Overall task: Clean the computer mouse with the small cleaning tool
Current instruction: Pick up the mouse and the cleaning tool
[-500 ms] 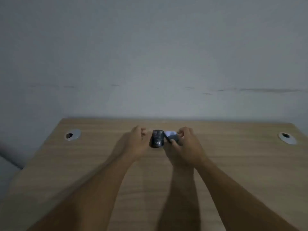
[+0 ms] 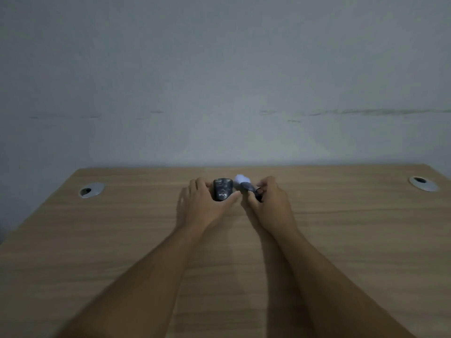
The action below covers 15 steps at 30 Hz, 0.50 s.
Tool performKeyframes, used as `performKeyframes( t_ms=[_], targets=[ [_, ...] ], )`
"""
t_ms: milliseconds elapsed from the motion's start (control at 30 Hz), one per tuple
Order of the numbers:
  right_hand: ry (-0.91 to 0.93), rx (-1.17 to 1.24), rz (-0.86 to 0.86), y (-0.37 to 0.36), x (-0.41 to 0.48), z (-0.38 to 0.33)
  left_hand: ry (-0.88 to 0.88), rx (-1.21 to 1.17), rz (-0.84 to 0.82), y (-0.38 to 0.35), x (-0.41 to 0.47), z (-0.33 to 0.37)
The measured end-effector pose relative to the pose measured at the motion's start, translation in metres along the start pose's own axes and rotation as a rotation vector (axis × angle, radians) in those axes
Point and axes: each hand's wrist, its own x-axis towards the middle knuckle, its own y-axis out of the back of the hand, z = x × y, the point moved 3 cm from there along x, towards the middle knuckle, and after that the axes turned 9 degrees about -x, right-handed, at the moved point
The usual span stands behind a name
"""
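A small black computer mouse point(image 2: 222, 189) with white lettering rests on the wooden desk point(image 2: 341, 240) near its far edge. My left hand point(image 2: 200, 203) cups it, fingers on its left side and thumb on its near right corner. My right hand point(image 2: 271, 203) holds a small dark cleaning tool point(image 2: 251, 189) with a pale, blurred tip point(image 2: 241, 178) just right of the mouse's far end. The tip is close to the mouse; contact cannot be told.
Two round grey cable grommets sit in the desk, one at the far left point(image 2: 91, 189) and one at the far right point(image 2: 423, 183). A plain grey wall point(image 2: 219, 81) rises right behind the desk's far edge.
My left hand has closed in around the mouse. My right hand has drawn the tool off the mouse to the right, and the pale tip now shows beyond the mouse's far right corner.
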Motion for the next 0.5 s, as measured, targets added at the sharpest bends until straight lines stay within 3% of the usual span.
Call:
performKeyframes(
  t_ms=[267,500],
  targets=[
    [0.046,-0.024,0.004,0.004,-0.005,-0.002,0.02,0.073,-0.01,-0.007,0.004,0.003],
    [0.027,-0.05,-0.03,0.008,-0.005,-0.006,-0.104,0.078,-0.08,0.003,0.019,-0.006]
  ],
)
